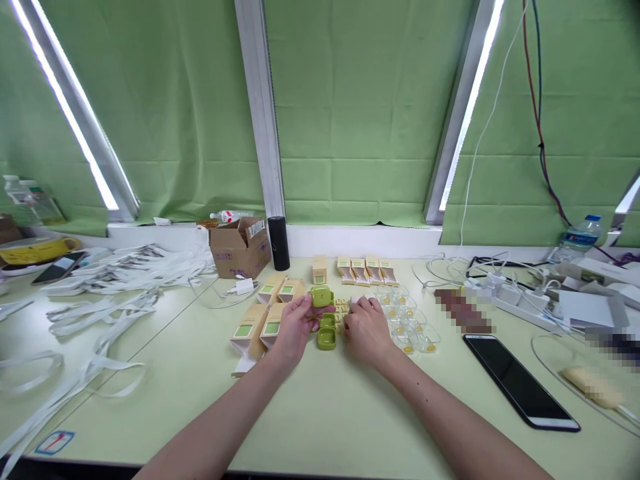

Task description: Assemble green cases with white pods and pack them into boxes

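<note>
My left hand (294, 328) is closed on a small olive-green case (323, 296) with rounded corners, held up over the table. Just below it, another green case (327, 339) lies opened out, its hollow side facing up. My right hand (367, 330) rests close by with fingers curled together; what they pinch, if anything, is hidden. Between the two hands sit several small yellow-and-white pieces (341, 307), partly covered. To the right of my right hand are several clear plastic shells (414, 325) with yellow dots. Kraft boxes (249, 328) with green windows stand left of my left hand.
More kraft boxes (373, 270) line the back. A cardboard carton (235, 250) and black cylinder (279, 243) stand near the wall. White straps (130, 267) spread over the left; a phone (520, 380), power strip (525, 305) and cables occupy the right.
</note>
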`<state>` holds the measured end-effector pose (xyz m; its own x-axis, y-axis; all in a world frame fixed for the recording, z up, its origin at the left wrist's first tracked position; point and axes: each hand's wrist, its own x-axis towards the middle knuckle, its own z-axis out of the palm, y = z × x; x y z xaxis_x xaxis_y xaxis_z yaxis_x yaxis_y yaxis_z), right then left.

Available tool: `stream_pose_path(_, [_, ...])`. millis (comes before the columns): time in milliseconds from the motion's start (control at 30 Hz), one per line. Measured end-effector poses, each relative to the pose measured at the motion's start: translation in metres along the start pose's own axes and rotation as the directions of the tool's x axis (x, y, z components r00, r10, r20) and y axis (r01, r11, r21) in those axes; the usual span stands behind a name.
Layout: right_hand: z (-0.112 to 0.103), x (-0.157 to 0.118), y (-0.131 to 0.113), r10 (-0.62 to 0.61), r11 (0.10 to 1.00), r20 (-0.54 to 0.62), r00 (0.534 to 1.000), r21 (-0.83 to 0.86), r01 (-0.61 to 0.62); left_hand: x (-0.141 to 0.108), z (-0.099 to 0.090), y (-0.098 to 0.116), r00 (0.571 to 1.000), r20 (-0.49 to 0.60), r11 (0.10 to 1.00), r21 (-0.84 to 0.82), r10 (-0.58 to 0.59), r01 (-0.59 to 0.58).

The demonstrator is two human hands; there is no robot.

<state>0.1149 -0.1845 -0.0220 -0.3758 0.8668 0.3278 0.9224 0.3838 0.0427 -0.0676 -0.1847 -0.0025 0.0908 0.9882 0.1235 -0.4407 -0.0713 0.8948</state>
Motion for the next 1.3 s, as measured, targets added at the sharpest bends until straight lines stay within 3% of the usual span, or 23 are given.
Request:
stream_pose_path(333, [-0.001,0.001,0.002,-0.025,1.0,-0.041,0.999,-0.017,0.025,0.001,-0.003,0.001,0.999,-0.025,0.997,-0.059,-0.049,0.047])
stream_pose_path(433, [0.001,0.001,0.002,-0.031,1.0,-0.047,0.998,0.005,0.031,0.002,-0.004,0.004,1.0,-0.01,1.0,0.004,0.018,-0.018])
stream_pose_path(533, [0.005,0.002,-0.001,-0.042,0.999,-0.059,0.997,0.03,0.044,0.003,-0.006,0.007,0.99,0.003,0.975,0.174,0.143,-0.142])
stream_pose_path(600, [0.007,0.004,-0.004,-0.052,0.998,-0.066,0.996,0.041,0.055,0.004,-0.008,0.01,0.963,0.032,0.887,0.38,0.269,-0.261])
stream_pose_path(700, [0.012,0.006,-0.007,-0.064,0.997,-0.065,0.996,0.046,0.067,0.003,-0.01,0.019,0.887,0.126,0.6,0.693,0.445,-0.399])
stream_pose_path(767, [0.014,0.007,-0.008,-0.065,0.997,-0.062,0.996,0.047,0.068,0.0,-0.009,0.027,0.854,0.205,0.42,0.801,0.478,-0.427])
stream_pose_path(967, [0.015,0.005,-0.005,-0.052,0.997,-0.064,0.997,0.059,0.056,-0.009,-0.016,0.048,0.858,0.392,0.099,0.89,0.333,-0.445])
stream_pose_path(1133, [0.004,0.003,-0.003,-0.037,0.997,-0.075,0.996,0.07,0.042,-0.014,-0.042,0.043,0.807,0.522,-0.099,0.851,0.275,-0.516])
stream_pose_path(1300, [-0.019,-0.004,0.009,0.026,0.991,-0.182,0.983,0.137,-0.001,-0.027,-0.06,0.029,0.805,0.532,-0.177,0.846,0.261,-0.502])
